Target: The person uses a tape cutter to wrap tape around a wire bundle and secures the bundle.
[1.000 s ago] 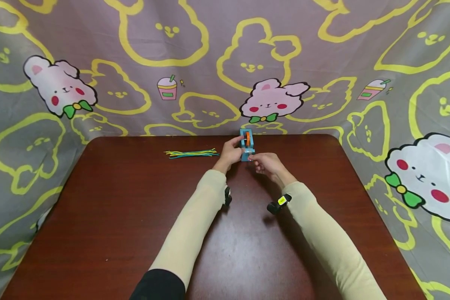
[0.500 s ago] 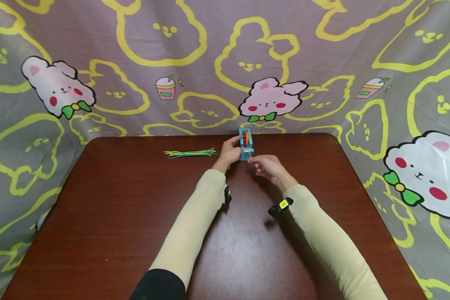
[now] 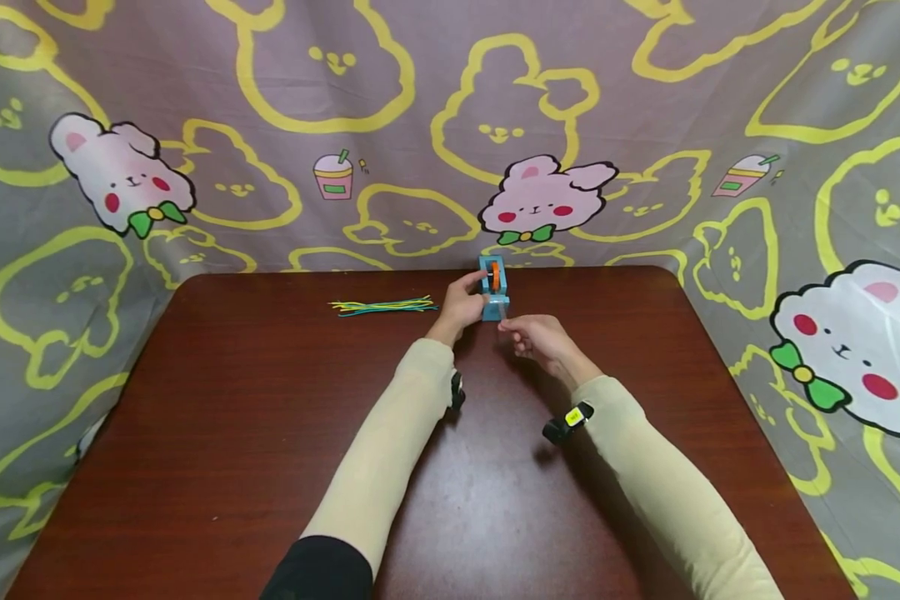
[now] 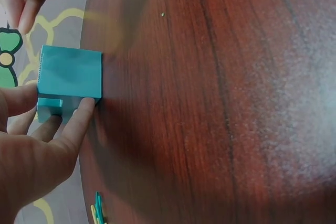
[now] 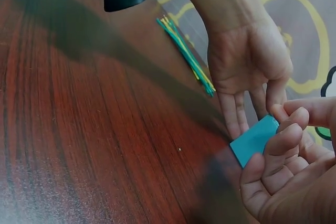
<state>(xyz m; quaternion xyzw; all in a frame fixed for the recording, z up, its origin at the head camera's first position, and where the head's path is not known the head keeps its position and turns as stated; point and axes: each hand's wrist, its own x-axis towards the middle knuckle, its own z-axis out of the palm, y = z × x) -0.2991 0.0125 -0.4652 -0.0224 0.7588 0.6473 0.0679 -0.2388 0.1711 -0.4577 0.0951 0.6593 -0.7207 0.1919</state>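
A blue tape dispenser (image 3: pixel 496 311) with an orange wheel (image 3: pixel 496 276) stands at the table's far edge. My left hand (image 3: pixel 463 306) grips it from the left side; in the left wrist view, the thumb and fingers hold the dispenser (image 4: pixel 71 72) by its side and top. Just in front of the dispenser, my right hand (image 3: pixel 546 342) pinches the end of a strip of clear tape (image 3: pixel 503 312), which runs back to the dispenser's front. In the right wrist view, the curled fingers of the right hand (image 5: pixel 289 177) partly cover the dispenser (image 5: pixel 251 144).
Left of the dispenser lies a bundle of yellow, green and blue thin strands (image 3: pixel 384 307). The brown wooden table (image 3: pixel 270 433) reaches a patterned cloth wall (image 3: pixel 390 100) at the back, with cloth on both sides too.
My right hand has drawn back slightly toward me and to the right, lengthening the clear tape between it and the dispenser. The left hand keeps its hold.
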